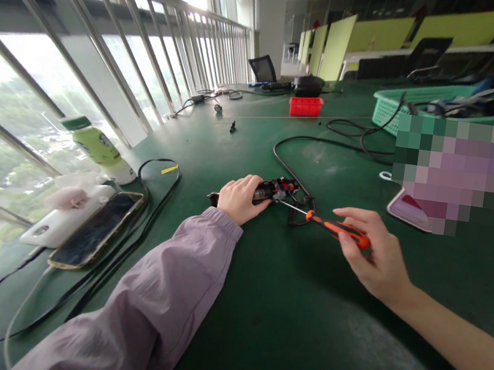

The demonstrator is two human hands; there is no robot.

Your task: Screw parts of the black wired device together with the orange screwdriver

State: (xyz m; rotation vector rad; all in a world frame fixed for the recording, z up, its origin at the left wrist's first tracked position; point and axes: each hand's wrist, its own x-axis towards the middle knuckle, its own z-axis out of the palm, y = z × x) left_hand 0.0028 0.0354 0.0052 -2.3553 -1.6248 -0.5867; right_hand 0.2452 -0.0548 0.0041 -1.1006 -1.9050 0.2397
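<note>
My left hand point(240, 199) is wrapped round a black device point(265, 191) with red parts and thin coloured wires bared at its right end, and presses it to the green table. I cannot tell the device's exact kind. In my right hand point(377, 254) is an orange and black screwdriver point(336, 227), its handle between thumb and fingers. The metal shaft points left, and its tip meets the bared end of the device, though the exact contact point is too small to see. A black cable point(286, 163) runs behind the device, and a dark piece lies beneath the screwdriver shaft.
At left lie a phone point(97, 231), a white power bank-like object point(64, 224) and a black strap point(151, 221); a green-capped bottle point(101, 150) stands by the railing. Farther back are a red bin point(305, 106) and a green basket point(386, 112) of tools and cables.
</note>
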